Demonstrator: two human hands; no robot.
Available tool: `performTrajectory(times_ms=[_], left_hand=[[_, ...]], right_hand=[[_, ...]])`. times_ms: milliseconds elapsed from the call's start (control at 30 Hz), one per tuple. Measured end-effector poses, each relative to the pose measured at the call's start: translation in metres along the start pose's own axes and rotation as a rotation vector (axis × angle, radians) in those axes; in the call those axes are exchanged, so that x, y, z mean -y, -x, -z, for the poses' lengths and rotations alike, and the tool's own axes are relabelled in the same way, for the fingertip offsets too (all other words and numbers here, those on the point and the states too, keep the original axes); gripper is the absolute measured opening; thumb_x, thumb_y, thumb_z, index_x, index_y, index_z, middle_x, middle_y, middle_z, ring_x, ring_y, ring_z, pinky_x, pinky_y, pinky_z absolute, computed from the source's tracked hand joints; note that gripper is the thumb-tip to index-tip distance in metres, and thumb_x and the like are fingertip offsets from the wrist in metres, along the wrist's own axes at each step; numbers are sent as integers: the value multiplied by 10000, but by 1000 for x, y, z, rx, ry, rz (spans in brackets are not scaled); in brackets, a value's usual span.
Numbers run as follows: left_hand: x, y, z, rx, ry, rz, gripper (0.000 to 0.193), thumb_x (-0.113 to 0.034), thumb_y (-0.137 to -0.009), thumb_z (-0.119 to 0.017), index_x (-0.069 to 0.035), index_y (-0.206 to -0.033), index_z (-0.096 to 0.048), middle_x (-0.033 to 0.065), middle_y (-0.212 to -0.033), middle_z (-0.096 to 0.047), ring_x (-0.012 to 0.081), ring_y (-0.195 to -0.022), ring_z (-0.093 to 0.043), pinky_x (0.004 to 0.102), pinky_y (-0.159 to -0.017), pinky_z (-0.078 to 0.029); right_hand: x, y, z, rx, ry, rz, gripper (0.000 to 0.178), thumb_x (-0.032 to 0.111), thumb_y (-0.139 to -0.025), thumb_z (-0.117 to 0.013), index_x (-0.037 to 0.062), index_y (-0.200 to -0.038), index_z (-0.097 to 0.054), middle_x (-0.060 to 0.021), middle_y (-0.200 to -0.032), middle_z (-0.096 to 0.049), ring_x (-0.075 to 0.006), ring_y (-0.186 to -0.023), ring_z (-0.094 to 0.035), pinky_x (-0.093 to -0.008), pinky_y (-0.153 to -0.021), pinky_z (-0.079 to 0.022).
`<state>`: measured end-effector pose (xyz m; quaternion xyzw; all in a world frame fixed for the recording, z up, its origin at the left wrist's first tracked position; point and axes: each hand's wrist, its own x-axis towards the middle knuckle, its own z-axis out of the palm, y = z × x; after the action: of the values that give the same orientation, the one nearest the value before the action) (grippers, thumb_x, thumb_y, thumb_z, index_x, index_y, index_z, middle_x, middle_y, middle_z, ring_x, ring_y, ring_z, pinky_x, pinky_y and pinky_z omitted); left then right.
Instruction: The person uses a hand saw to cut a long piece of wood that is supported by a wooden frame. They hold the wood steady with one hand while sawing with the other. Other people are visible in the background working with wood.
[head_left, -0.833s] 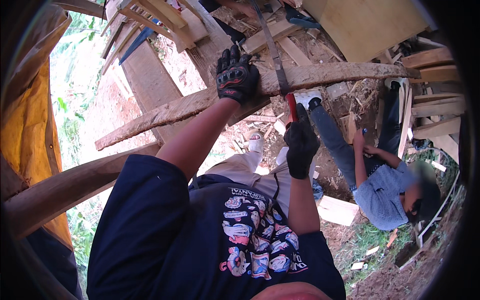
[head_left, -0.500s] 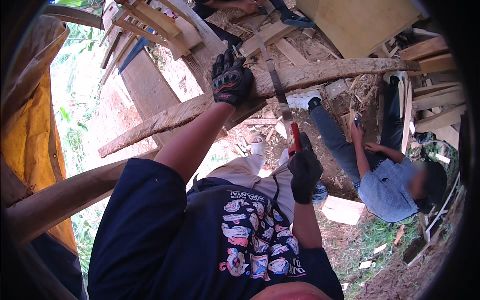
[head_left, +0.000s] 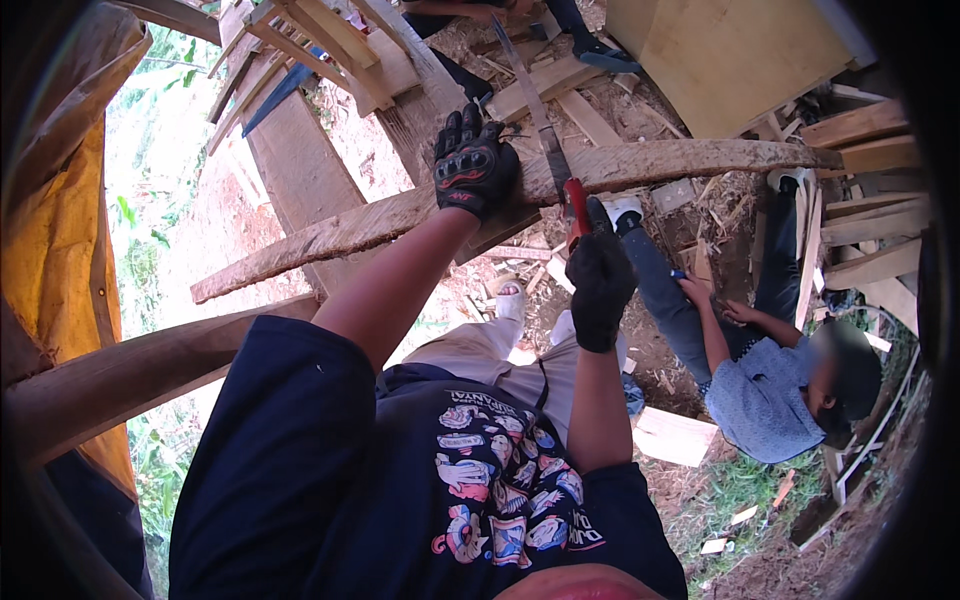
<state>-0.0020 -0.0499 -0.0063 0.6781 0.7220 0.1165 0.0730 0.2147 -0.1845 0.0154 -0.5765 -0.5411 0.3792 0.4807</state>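
- The shirt [head_left: 290, 450] is cut off by the lower edge; its chest bears coloured cartoon figures and pale lettering, upside down and partly lost in folds.
- The tarp [head_left: 55, 250], orange, runs into the dark rim at left.
- A seated person [head_left: 760, 400] is at right, a small blue-ended item in one hand, its kind hard to tell.
- The panel [head_left: 725, 60] is cropped at the top, as is another person [head_left: 440, 15], of whom only limbs show.
- The beam [head_left: 130, 385] passes out of sight behind the wearer's left sleeve.
- The plank [head_left: 700, 155], long and curved, lies crosswise beyond the wearer, under the left hand and just past the right; its support is mostly hidden.
- The saw [head_left: 545, 135] crosses the plank between the hands; whether its teeth sit in a cut cannot be told.
- The right hand [head_left: 600, 285], black-gloved, grips the saw's red handle.
- The left hand [head_left: 472, 175], also gloved, rests flat on the plank, fingers extended, thumb unclear; the glove's red marking is too small to read.
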Motion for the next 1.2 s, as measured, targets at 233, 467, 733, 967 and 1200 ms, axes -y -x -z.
performTrajectory(times_ms=[233,467,733,967,1200], left_hand=[[5,0,-3,8,-5,11,608,-422,-1016,-600,-210,-1586,-606,206,-1749,-426,439,-1622,-365,572,-1345,-255],[3,-1,-1,25,-65,-22,623,-410,-1014,-596,-178,-1592,-593,218,-1753,-410,445,-1624,-356,581,-1345,-252],[1,-4,-1,66,-14,10,673,-358,-995,-581,-143,-1631,-536,221,-1769,-379,440,-1646,-323,552,-1358,-245],[1,-4,1,79,-14,11,646,-345,-996,-586,-134,-1606,-560,202,-1768,-388,440,-1637,-340,550,-1351,-266],[6,-5,-1,30,4,17,649,-322,-993,-580,-90,-1598,-550,210,-1764,-392,447,-1630,-350,554,-1346,-276]], right_hand=[[15,56,23,46,331,121,421,125,-1094,-595,-18,-1483,-668,-234,-1342,-773,-382,-875,-802,-446,-788,-614],[24,59,18,2,325,102,397,132,-1106,-592,-8,-1468,-679,-228,-1343,-778,-378,-1010,-803,-471,-849,-613],[13,44,10,12,435,224,421,134,-1108,-593,7,-1505,-654,-246,-1356,-764,-388,-1001,-802,-469,-833,-620],[30,46,16,48,530,249,305,100,-1093,-638,-17,-1372,-685,-249,-1370,-753,-375,-983,-793,-464,-789,-624],[28,36,-2,14,361,96,431,136,-1118,-577,-20,-1516,-624,-231,-1394,-751,-373,-1068,-804,-453,-865,-619]])
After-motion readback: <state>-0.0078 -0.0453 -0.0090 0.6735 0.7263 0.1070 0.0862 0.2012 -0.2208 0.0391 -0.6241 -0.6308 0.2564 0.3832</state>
